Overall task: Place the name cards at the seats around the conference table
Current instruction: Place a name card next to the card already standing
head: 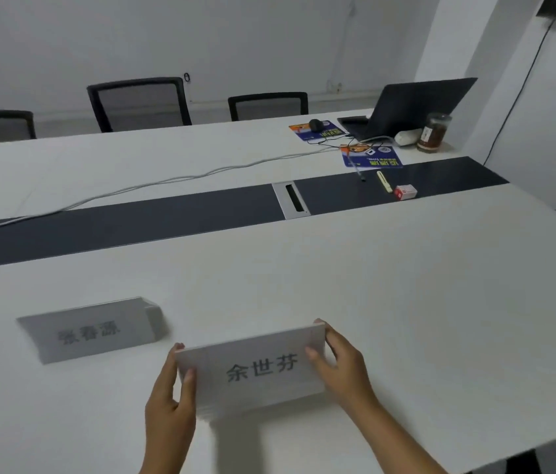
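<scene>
White bench [406, 285] with a dark centre strip fills the room. Both hands grip one name card [252, 369] near the front edge: left hand [167, 398] fingers curl round its left end, right hand [341, 364] pinches its right end. Another card [92, 328] stands just left. Released crooked, the held card could topple or face askew.

Two bare forearms reach into view from the lower edge, each ending in a bare hand. The left hand [170, 395] and the right hand [341, 364] wear no gloves, rings, watch or bracelet. No sleeve covers either forearm as far as can be seen. The fingernails are short and unpainted. The fingers are slim, and both wrists are narrow.
</scene>
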